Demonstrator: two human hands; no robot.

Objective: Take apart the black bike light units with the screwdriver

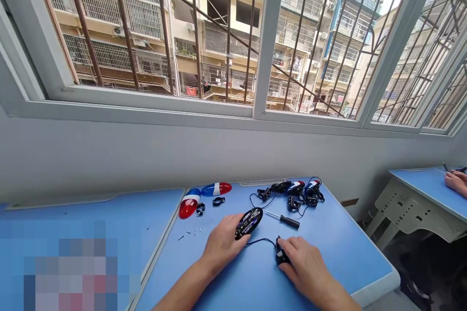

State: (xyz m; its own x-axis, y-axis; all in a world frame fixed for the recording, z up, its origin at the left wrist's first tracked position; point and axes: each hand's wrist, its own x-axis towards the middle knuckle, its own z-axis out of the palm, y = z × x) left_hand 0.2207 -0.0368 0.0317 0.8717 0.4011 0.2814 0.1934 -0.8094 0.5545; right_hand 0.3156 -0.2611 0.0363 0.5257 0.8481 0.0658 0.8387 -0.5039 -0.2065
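Note:
My left hand (pixel 223 241) is closed around the edge of a black oval unit (pixel 249 222), whose open face shows its inner parts. A black cable (pixel 263 240) runs from that unit to a small black part (pixel 281 254), which my right hand (pixel 304 263) grips over the blue table. Between and beyond my hands lies a screwdriver (pixel 286 220) with a black handle. Two red, white and blue oval covers (pixel 189 204) (pixel 216 189) sit at the table's back left, near two black clamp rings (pixel 219 201) (pixel 200 209).
Several small screws (pixel 188 232) lie left of my left hand. Black units with cables (pixel 293 194) are grouped at the back right of the blue table (pixel 350 248). Another person's hands (pixel 457 181) show at a separate table on the right. A barred window spans the wall.

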